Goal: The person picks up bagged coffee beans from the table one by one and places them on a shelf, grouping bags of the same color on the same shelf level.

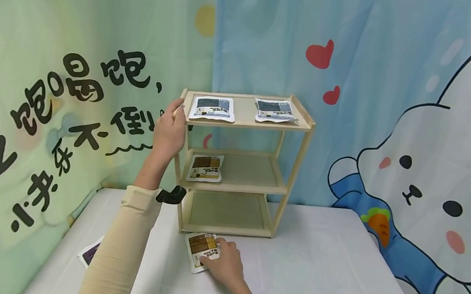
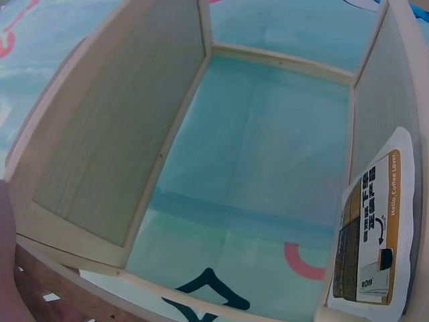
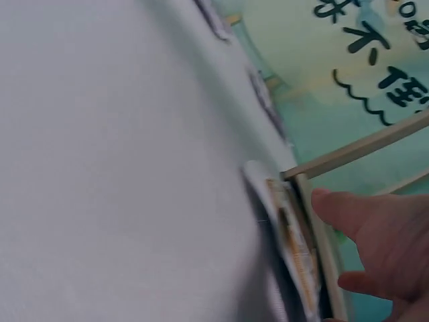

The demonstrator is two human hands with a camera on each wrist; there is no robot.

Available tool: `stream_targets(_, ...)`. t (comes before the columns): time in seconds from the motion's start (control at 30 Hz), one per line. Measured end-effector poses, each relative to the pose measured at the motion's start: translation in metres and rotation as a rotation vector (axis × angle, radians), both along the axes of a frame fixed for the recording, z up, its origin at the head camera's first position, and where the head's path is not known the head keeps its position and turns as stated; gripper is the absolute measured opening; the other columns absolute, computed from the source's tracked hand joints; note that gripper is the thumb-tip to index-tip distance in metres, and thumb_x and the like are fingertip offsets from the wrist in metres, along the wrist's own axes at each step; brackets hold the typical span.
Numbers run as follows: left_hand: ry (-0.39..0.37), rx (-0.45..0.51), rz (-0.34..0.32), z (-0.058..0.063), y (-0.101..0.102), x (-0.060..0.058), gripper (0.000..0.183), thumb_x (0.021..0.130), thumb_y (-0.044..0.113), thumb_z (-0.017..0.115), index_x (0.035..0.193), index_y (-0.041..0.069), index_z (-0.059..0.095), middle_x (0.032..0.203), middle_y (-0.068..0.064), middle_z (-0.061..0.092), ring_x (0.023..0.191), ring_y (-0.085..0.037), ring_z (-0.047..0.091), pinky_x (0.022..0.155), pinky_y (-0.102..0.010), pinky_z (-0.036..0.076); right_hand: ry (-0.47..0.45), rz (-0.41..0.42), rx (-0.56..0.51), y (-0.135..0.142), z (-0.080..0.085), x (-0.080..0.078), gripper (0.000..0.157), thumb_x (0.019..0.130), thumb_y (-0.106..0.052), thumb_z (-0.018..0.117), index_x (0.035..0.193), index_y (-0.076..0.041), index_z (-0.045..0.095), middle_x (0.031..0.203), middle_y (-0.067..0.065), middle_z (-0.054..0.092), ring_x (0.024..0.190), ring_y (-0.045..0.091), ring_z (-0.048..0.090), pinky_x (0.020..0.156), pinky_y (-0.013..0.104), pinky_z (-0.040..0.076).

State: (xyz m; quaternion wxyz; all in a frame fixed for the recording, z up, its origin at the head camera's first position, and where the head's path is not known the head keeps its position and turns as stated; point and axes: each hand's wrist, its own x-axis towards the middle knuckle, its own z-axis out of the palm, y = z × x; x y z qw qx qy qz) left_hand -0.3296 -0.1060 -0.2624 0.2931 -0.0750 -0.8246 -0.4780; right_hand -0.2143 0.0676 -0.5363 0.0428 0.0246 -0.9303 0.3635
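Note:
A light wooden three-tier shelf [image 1: 236, 188] stands on the white table. My left hand [image 1: 170, 129] grips its top left corner; in the left wrist view only a sliver of that hand [image 2: 8, 255] shows at the left edge. In front of the shelf lies a brown-and-white coffee packet [image 1: 201, 245]. My right hand [image 1: 227, 262] is over the packet's right side, thumb and fingers spread. The right wrist view shows a gap between the thumb [image 3: 328, 204] and the packet [image 3: 288, 235]. Another brown coffee packet [image 1: 205, 168] lies on the middle tier's left side.
Two blue-and-white packets [image 1: 212, 109] [image 1: 276, 111] lie apart on the top tier. A purple-labelled packet [image 1: 88, 251] lies at the table's left, partly hidden by my left sleeve [image 1: 120, 243]. Printed curtains [image 1: 267, 40] hang behind the table.

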Motion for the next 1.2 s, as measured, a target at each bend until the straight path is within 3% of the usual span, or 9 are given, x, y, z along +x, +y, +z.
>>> stream_targets(0.13,-0.001,0.006,-0.001,-0.004,-0.001,0.002,0.051,0.103,0.037,0.027,0.145,0.015,0.046,0.108,-0.02,0.06,0.058,-0.024,0.033,0.057,-0.037,0.033,0.0,-0.021,0.008,-0.006,-0.01,0.001,0.073,0.063,-0.033,0.089,0.123,-0.003,0.06,0.101,0.018,0.054,0.076,0.027,0.054,0.055,0.039,0.043)
stream_targets(0.23,0.004,0.007,-0.001,-0.004,0.0,0.002,0.052,0.103,0.037,0.027,0.145,0.014,0.047,0.112,-0.02,0.06,0.058,-0.023,0.033,0.057,-0.037,0.033,-0.018,0.005,-0.045,-0.007,-0.014,0.001,0.071,0.063,-0.029,0.09,0.123,-0.004,0.06,0.101,0.017,0.058,0.075,0.026,0.055,0.059,0.041,0.045)
stream_targets(0.37,0.016,0.012,-0.018,-0.001,0.002,0.0,0.051,0.103,0.036,0.028,0.145,0.013,0.047,0.113,-0.021,0.06,0.06,-0.024,0.034,0.058,-0.037,0.032,-0.101,0.069,-0.277,-0.005,-0.015,-0.002,0.064,0.069,-0.018,0.086,0.124,-0.001,0.058,0.097,0.018,0.064,0.069,0.019,0.056,0.06,0.034,0.047)
stream_targets(0.47,0.015,0.01,-0.017,-0.001,0.002,-0.002,0.051,0.103,0.036,0.029,0.145,0.014,0.047,0.12,-0.02,0.059,0.065,-0.025,0.037,0.062,-0.037,0.034,-0.154,0.064,-0.433,-0.006,-0.015,-0.005,0.055,0.073,-0.015,0.081,0.12,0.002,0.057,0.078,0.014,0.064,0.047,0.008,0.05,0.045,0.022,0.043)
stream_targets(0.53,0.004,0.008,-0.008,-0.002,0.002,-0.002,0.051,0.103,0.036,0.028,0.145,0.014,0.047,0.123,-0.019,0.058,0.065,-0.026,0.037,0.063,-0.037,0.035,-0.18,0.047,-0.51,-0.008,-0.016,-0.006,0.048,0.075,-0.014,0.08,0.115,0.001,0.057,0.07,0.012,0.06,0.039,0.007,0.049,0.035,0.022,0.042)
stream_targets(0.7,0.003,0.007,-0.001,-0.003,0.001,0.0,0.05,0.103,0.034,0.028,0.144,0.014,0.048,0.123,-0.02,0.059,0.061,-0.025,0.036,0.06,-0.037,0.035,-0.224,0.042,-0.711,-0.012,-0.02,-0.001,0.038,0.076,0.002,0.074,0.108,0.003,0.053,0.081,0.014,0.06,0.054,0.016,0.062,0.04,0.027,0.049)
stream_targets(0.8,0.012,0.007,-0.005,-0.001,0.001,0.001,0.05,0.103,0.034,0.028,0.144,0.013,0.048,0.118,-0.02,0.06,0.06,-0.025,0.035,0.058,-0.037,0.034,-0.243,0.052,-0.794,-0.011,-0.019,0.002,0.039,0.075,0.007,0.069,0.11,0.005,0.051,0.085,0.016,0.062,0.053,0.016,0.061,0.04,0.023,0.047)
stream_targets(0.97,0.011,0.018,-0.016,0.001,0.001,0.002,0.051,0.103,0.035,0.028,0.145,0.013,0.047,0.125,-0.019,0.057,0.067,-0.026,0.039,0.061,-0.036,0.035,-0.275,0.076,-0.813,-0.006,-0.011,0.008,0.044,0.074,0.009,0.063,0.117,0.008,0.056,0.089,0.016,0.059,0.046,0.01,0.054,0.039,0.016,0.04)
stream_targets(1.2,-0.008,0.015,-0.016,-0.001,-0.001,0.003,0.051,0.103,0.036,0.027,0.146,0.015,0.046,0.13,-0.018,0.055,0.068,-0.027,0.039,0.062,-0.037,0.035,-0.272,0.151,-0.747,0.006,0.014,0.022,0.042,0.075,0.003,0.063,0.117,0.007,0.061,0.086,0.011,0.058,0.044,0.01,0.049,0.039,0.018,0.036)
